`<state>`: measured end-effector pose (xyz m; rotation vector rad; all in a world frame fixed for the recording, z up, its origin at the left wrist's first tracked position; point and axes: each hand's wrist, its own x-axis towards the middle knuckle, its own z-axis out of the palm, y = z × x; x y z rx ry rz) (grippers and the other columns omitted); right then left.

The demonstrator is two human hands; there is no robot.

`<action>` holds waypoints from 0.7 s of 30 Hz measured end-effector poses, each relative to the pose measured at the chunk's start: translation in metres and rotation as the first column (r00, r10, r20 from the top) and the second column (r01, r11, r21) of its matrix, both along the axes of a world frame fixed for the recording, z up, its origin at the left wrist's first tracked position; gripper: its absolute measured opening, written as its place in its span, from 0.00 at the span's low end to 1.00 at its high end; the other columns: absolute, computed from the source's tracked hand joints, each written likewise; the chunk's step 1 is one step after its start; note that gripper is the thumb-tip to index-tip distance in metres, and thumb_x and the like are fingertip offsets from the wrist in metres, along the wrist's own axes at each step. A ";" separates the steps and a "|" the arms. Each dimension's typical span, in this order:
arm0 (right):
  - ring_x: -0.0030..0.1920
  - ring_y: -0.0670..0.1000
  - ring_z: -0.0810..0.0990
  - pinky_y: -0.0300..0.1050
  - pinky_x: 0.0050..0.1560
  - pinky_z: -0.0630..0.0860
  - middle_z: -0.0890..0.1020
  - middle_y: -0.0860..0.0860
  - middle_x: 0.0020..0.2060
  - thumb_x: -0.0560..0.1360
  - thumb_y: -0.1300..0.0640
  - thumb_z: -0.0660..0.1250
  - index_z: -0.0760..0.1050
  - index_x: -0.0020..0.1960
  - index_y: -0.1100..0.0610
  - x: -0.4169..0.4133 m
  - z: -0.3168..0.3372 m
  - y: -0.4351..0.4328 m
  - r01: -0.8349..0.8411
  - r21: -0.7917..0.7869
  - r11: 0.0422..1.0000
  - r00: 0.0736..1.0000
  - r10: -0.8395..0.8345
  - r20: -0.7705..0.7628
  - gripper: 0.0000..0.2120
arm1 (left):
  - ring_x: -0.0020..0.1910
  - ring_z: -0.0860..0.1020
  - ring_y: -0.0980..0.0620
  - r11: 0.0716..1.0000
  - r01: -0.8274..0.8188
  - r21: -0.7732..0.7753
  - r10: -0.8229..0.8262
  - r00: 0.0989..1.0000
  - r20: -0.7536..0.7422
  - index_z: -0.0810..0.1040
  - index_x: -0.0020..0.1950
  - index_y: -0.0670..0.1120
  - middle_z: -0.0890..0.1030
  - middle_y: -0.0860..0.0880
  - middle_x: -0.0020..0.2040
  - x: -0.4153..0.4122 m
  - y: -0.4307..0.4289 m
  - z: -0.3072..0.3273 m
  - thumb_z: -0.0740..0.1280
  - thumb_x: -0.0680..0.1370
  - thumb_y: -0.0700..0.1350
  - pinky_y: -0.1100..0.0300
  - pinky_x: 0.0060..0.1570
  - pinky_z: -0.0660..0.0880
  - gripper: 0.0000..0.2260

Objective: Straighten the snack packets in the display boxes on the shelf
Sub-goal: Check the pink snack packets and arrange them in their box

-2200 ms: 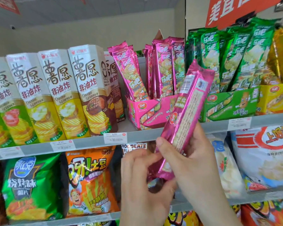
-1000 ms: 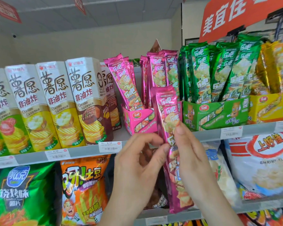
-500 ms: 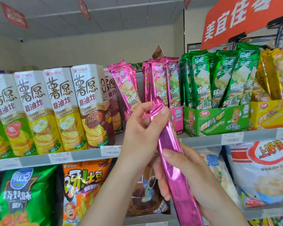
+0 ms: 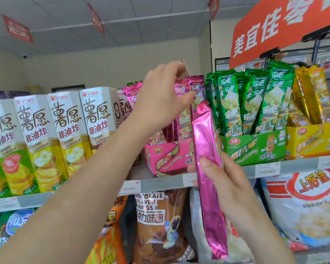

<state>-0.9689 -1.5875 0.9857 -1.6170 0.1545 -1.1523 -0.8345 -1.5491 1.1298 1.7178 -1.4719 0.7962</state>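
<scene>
Right hand point(image 4: 227, 185) grips 1 pink packet point(image 4: 208, 168) upright, before pink display box point(image 4: 168, 159) on shelf point(image 4: 160, 184). Left hand point(image 4: 160, 100) fingers spread among boxed pink packets point(image 4: 191, 88); grasp hidden.

You are seeing three display boxes point(image 4: 252, 147) sitting on the shelf point(image 4: 160, 184): one pink, one green, one yellow; left of them, four white cartons point(image 4: 67, 128) are standing.

pink display box point(image 4: 168, 159) partly hidden, price tags point(image 4: 267, 167) blurred
</scene>
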 end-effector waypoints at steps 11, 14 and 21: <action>0.76 0.48 0.57 0.39 0.64 0.52 0.58 0.47 0.78 0.74 0.31 0.51 0.50 0.79 0.51 0.044 0.027 -0.059 0.160 -0.242 0.957 0.935 -0.225 -0.274 0.41 | 0.50 0.77 0.39 0.874 -0.346 0.341 0.253 0.923 0.289 0.63 0.68 0.42 0.70 0.40 0.58 0.024 -0.038 0.012 0.72 0.73 0.40 0.54 0.42 0.70 0.28; 0.76 0.47 0.57 0.39 0.63 0.51 0.58 0.47 0.78 0.72 0.30 0.51 0.51 0.79 0.50 0.045 0.027 -0.060 0.174 -0.205 0.963 0.941 -0.224 -0.253 0.42 | 0.44 0.74 0.41 0.899 -0.316 0.302 0.236 0.932 0.275 0.64 0.68 0.42 0.69 0.40 0.57 0.024 -0.043 0.010 0.68 0.74 0.36 0.55 0.41 0.67 0.24; 0.65 0.35 0.65 0.33 0.64 0.59 0.70 0.33 0.66 0.75 0.34 0.57 0.58 0.77 0.49 0.038 0.034 -0.064 0.140 -0.122 0.983 0.975 -0.158 -0.153 0.35 | 0.42 0.75 0.41 0.910 -0.324 0.259 0.234 0.917 0.324 0.63 0.70 0.43 0.68 0.42 0.59 0.028 -0.044 0.019 0.79 0.68 0.48 0.53 0.41 0.69 0.37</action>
